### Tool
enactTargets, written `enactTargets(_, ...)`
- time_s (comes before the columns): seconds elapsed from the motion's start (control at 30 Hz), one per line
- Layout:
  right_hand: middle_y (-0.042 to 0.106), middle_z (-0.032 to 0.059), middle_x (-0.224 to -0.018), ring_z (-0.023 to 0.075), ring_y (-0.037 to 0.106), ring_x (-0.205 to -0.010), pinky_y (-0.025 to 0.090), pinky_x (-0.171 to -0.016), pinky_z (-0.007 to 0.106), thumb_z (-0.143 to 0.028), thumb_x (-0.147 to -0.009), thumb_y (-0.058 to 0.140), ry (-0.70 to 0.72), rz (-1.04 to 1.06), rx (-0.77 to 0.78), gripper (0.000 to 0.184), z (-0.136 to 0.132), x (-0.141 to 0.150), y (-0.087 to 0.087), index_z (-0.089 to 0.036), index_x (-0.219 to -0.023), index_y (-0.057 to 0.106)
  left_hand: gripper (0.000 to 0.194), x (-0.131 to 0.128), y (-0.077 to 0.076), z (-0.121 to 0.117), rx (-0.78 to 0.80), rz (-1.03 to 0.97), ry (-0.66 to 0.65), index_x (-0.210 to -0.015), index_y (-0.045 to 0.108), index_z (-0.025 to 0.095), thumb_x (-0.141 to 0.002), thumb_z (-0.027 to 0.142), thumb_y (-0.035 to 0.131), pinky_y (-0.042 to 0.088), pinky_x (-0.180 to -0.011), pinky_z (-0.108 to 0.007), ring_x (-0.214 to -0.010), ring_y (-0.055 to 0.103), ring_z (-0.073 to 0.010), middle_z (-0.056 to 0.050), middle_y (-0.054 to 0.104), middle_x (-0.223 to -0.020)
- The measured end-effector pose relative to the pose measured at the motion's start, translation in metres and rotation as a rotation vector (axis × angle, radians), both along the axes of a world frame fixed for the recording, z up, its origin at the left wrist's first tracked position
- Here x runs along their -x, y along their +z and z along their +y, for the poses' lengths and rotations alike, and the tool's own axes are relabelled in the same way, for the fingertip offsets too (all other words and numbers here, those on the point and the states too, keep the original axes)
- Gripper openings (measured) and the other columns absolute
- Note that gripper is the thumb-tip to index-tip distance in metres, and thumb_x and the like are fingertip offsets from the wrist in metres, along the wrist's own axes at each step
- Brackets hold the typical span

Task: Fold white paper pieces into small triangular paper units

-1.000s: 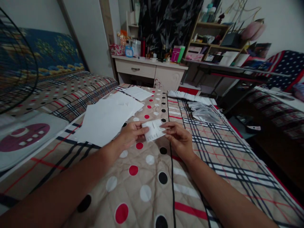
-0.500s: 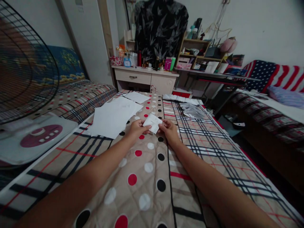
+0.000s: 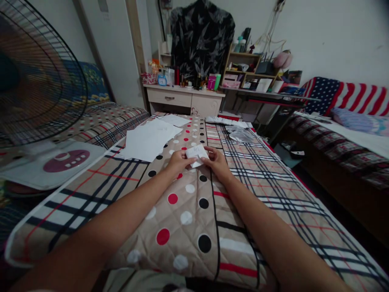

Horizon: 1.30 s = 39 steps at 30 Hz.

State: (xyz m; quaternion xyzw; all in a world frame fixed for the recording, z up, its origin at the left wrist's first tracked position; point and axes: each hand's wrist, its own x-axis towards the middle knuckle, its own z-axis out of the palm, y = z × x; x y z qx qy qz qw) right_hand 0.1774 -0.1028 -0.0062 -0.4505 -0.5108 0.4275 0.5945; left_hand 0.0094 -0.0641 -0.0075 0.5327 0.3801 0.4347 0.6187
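Observation:
Between my two hands is a small white folded paper packet (image 3: 196, 152) with faint grey print, held just over the polka-dot and plaid bedspread (image 3: 185, 198). My left hand (image 3: 179, 161) pinches its left side, thumb along the near edge. On the right side, my right hand (image 3: 217, 162) grips it with thumb and bent fingers. Beyond my left hand lie several loose white paper sheets (image 3: 148, 140), overlapping one another. Farther off to the right rests a stack of clear plastic bags (image 3: 240, 133), with a row of white packets (image 3: 227, 121) behind it.
A caged fan (image 3: 39, 77) stands close on the left, its white base (image 3: 27, 166) beside the bed. At the far end are a cluttered white dresser (image 3: 179, 97) and a desk shelf (image 3: 246, 65). Another bed (image 3: 349, 134) is on the right.
The packet has turned in my hands, and my right thumb now presses on its near side. The camera view has shifted, showing more of the bed's near edge.

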Motion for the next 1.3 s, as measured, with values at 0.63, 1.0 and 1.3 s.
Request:
enactTargets(0.63,0.061,-0.0047,-0.056,0.0084,0.049,-0.040,0.041,-0.041,0.021,-0.031,-0.059,0.075,-0.076,-0.003,0.056,0.033,-0.002,0.006,0.001,-0.017,-0.084,0.058,0.011,-0.007,0.005,-0.008,0.019,0.255,-0.106,-0.078,0.064,0.008,-0.071,0.008,0.072,0.051,-0.045,-0.021,-0.044,0.061,-0.0122,-0.003,0.067,-0.056)
enactTargets(1.0,0.060,-0.0033,-0.051,0.0103,0.052,-0.039,0.043,-0.040,0.021,-0.039,-0.062,0.074,0.083,-0.199,0.124,0.034,-0.006,-0.001,0.005,-0.017,-0.084,0.060,0.024,0.011,0.004,0.013,-0.239,0.347,-0.021,-0.086,0.069,0.010,-0.079,0.033,0.067,0.036,-0.038,-0.017,-0.043,0.049,-0.0064,-0.001,0.066,-0.065)
enactTargets(1.3,0.055,-0.0007,-0.047,0.0108,0.046,-0.042,0.030,-0.040,0.022,-0.040,-0.078,0.063,-0.204,-0.518,0.034,0.027,0.007,-0.009,-0.006,-0.018,-0.063,0.062,0.024,0.002,-0.007,0.024,-0.398,0.472,0.094,-0.068,0.068,0.013,-0.074,0.036,0.069,0.032,-0.045,-0.020,-0.049,0.049,-0.0101,0.001,0.059,-0.056)
